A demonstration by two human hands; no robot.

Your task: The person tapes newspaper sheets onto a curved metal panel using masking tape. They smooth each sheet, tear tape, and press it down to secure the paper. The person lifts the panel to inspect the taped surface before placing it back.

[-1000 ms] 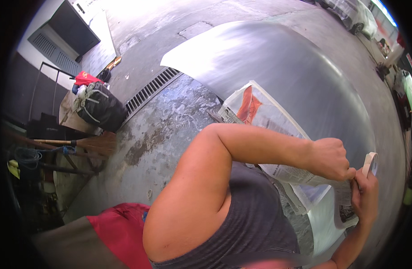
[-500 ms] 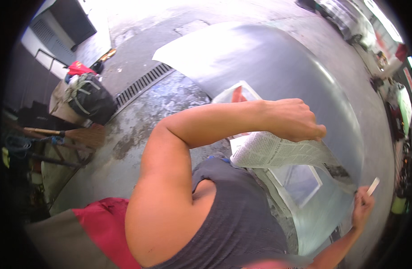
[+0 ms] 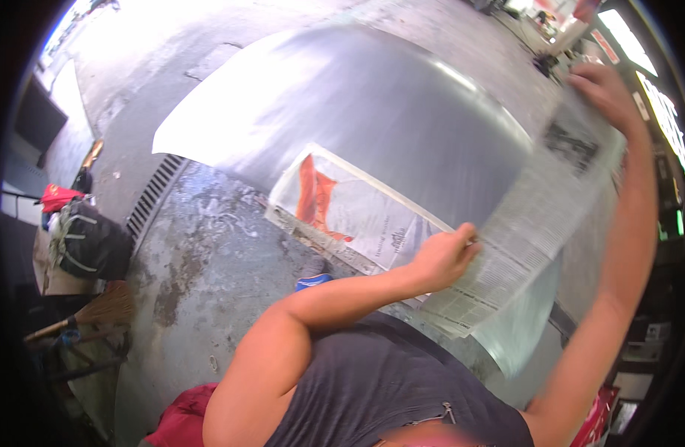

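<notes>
As one newspaper [image 3: 361, 216] overlies one panel [image 3: 409, 112], left fingers [image 3: 469, 242], right fingers [image 3: 581, 78] pinch second newspaper [image 3: 532, 216].

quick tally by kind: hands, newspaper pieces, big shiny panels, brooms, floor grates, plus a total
Hands: 2 (left hand, right hand)
Newspaper pieces: 2 (held newspaper, newspaper on the panel)
Big shiny panel: 1
Broom: 1
Floor grate: 1
Total: 7

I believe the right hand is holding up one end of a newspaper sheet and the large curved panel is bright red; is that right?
Not quite: the panel is silvery grey, as the head view shows. The right hand does hold up the newspaper sheet.
</notes>
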